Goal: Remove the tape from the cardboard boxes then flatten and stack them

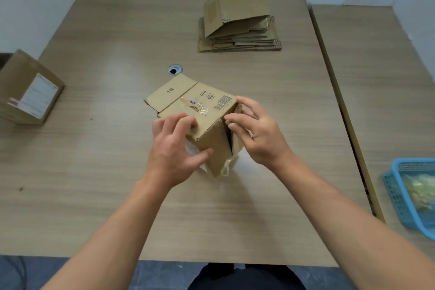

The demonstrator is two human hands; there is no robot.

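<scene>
A small cardboard box point(200, 110) with a barcode and torn clear tape point(195, 107) on its top sits tilted at the middle of the table. My left hand point(174, 148) grips its near left corner, fingers curled over the top and thumb on the side. My right hand point(254, 129) holds the right end, fingers curled at the flap edges there. A strip of loose tape point(227, 167) hangs below the near corner. A stack of flattened boxes point(237, 23) lies at the far side of the table.
Another taped box point(28, 89) with a white label stands at the table's left edge. A blue plastic basket point(412, 193) holding crumpled tape sits at the right on a second table. A round cable hole point(175, 69) lies behind the held box.
</scene>
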